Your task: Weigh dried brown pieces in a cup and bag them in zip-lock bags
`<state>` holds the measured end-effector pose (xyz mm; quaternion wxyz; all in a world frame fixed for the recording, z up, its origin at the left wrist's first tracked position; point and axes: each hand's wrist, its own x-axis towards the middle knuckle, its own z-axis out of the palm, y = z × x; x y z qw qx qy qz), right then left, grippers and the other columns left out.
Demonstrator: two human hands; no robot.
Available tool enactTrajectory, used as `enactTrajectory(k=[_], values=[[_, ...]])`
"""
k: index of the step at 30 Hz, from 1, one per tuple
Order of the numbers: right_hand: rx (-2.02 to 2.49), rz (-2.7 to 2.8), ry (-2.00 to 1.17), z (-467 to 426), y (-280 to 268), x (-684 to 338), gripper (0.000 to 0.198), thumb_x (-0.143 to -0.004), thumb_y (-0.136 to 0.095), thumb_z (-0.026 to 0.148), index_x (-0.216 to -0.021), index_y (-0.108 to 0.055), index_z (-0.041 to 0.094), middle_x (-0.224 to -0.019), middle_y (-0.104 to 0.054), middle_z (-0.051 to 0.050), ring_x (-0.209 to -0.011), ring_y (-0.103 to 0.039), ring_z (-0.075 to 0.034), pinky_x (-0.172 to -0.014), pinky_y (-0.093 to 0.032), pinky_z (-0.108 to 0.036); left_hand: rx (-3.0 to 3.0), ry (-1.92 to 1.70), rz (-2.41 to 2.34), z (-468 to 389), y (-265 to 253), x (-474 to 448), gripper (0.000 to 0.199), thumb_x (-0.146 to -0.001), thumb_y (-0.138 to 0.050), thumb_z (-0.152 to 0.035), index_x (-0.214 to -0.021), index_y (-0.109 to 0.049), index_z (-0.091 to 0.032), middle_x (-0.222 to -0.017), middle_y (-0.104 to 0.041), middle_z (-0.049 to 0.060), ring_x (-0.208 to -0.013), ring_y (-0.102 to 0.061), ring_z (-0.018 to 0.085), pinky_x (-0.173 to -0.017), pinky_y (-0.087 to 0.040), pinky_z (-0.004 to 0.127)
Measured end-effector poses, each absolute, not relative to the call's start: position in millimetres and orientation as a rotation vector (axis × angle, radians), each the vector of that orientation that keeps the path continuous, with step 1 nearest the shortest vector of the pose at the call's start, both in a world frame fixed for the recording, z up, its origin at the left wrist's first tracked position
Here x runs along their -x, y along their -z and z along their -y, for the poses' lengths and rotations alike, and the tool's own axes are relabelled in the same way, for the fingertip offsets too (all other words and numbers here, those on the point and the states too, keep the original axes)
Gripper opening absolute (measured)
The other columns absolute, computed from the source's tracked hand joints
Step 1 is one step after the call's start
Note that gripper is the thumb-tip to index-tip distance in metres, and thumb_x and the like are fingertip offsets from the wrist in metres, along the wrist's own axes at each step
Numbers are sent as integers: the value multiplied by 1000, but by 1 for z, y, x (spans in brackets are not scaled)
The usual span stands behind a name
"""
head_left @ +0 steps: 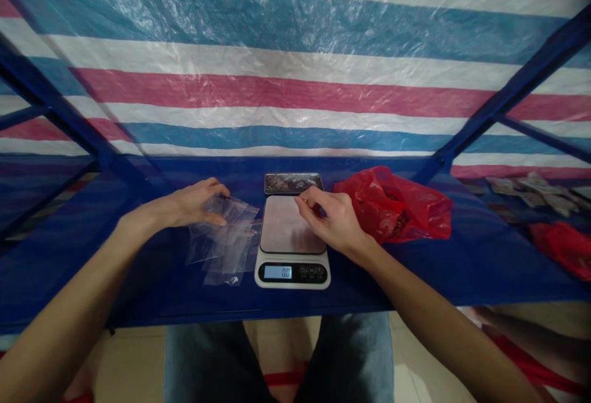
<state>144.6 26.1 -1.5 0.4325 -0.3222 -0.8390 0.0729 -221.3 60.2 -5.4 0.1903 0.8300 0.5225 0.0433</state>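
A white kitchen scale sits before me with its display lit at 0.0. Over the upper right of its pan, my right hand pinches thumb and fingertips together; whatever lies between them is too small to make out. Several clear plastic zip bags are spread to the left of the scale. My left hand rests at their upper edge, thumb and fingers apart. Behind the scale is a shallow metal tray with dark contents. A red plastic bag lies to the right, with small brown pieces showing inside.
Everything stands on a blue table. Blue frame bars slope up at both sides, and a striped plastic sheet hangs behind. Farther right are small packets and another red bag.
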Motion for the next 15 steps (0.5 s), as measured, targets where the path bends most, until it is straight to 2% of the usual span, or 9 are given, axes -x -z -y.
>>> enactTrajectory(k=[2,4,8,12,15], values=[[817,2122,-179,-25,2,-144,30,-106,-54,30,-77,-56,23,-63,-61,3,-51,-51,-10,-52,-38,-24,-2317,-158,-1466,-71,11,231,57,-72,-81,-56,-116,-69,-23,-113,-67,8,-104,-64,27,-95,-52,36],[830,2131,-160,-24,2,-144,31,-106,-53,31,-76,-56,23,-63,-62,2,-51,-50,-10,-52,-38,-24,-2254,-184,-1451,-80,11,229,44,-75,-76,-52,-107,-69,-22,-100,-67,6,-92,-63,25,-83,-52,33],[846,2114,-137,-25,2,-144,29,-105,-55,29,-76,-58,22,-62,-62,3,-50,-50,-10,-52,-38,-24,-2171,-198,-1397,-95,3,202,25,-79,-64,-46,-81,-62,-21,-74,-61,1,-67,-56,19,-63,-45,28],[870,2081,-117,-25,0,-144,28,-104,-58,27,-76,-60,22,-57,-59,4,-46,-48,-9,-48,-36,-24,-2232,-414,-1433,-93,-8,185,28,-86,-64,-47,-79,-66,-20,-73,-65,2,-65,-55,17,-63,-41,29],[874,2043,-93,-24,1,-142,26,-102,-60,24,-77,-61,21,-56,-58,5,-45,-48,-8,-47,-35,-23,-2302,-579,-1521,-77,-14,179,33,-93,-63,-50,-77,-61,-21,-63,-55,-2,-57,-47,14,-59,-35,28]])
